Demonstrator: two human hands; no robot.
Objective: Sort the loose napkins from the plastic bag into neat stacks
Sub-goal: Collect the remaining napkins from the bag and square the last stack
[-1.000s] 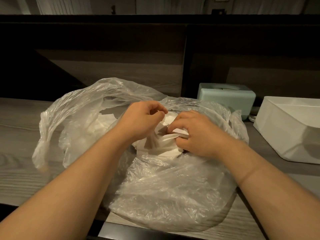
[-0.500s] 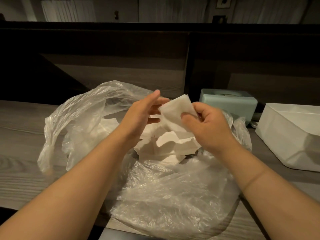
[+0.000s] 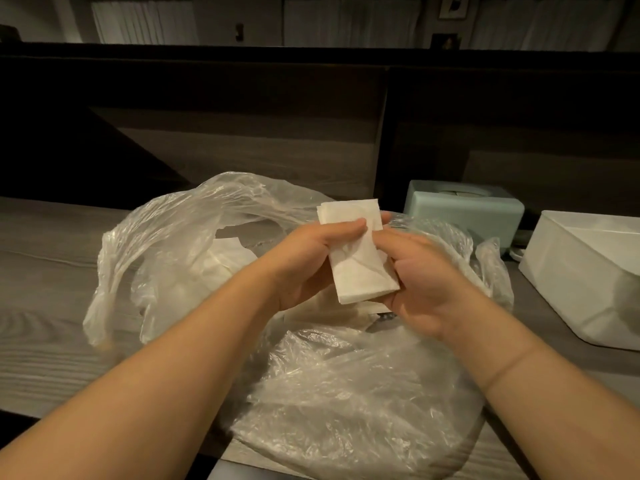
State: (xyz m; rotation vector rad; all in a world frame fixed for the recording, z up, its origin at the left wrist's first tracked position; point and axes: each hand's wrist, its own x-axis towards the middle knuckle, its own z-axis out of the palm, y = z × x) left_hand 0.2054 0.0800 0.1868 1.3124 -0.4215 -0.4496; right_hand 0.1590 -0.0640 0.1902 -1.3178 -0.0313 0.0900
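- Left hand (image 3: 313, 263): thumb laid across the upper left face of a small wad of napkins (image 3: 356, 251), remaining fingers behind it; a pinch grip, firm by the look of it
- Right hand (image 3: 424, 282): thumb and fingers closed round the right edge and lower right corner of the same wad, palm turned toward the camera
- Change over the last second: both hands were down inside the bag mouth picking at the heap; half a second ago the right hand had one piece lifted with the left flat against it; now the wad is raised well clear of the heap, held between both hands and stood roughly on end
- Wad shows several layers at its top edge, slightly fanned; exact count cannot be told in this dim light
- Reading: first gather is out of the bag and being squared up, so the stacking step is only starting; no finished stack visible anywhere on the surface
- Plastic bag (image 3: 346, 393): clear, crumpled, spread across the near centre of the wooden table (image 3: 45, 306), mouth open beneath the hands
- Loose napkins (image 3: 221, 258) remain inside, a pale mass left of the hands, more just below the wad; most of the job lies ahead
- Far right, behind the bag: pale green tissue box (image 3: 464, 211)
- Right edge: white bin (image 3: 581, 282), apart from the bag
- Likely next: tap edges level, set wad down on bare table
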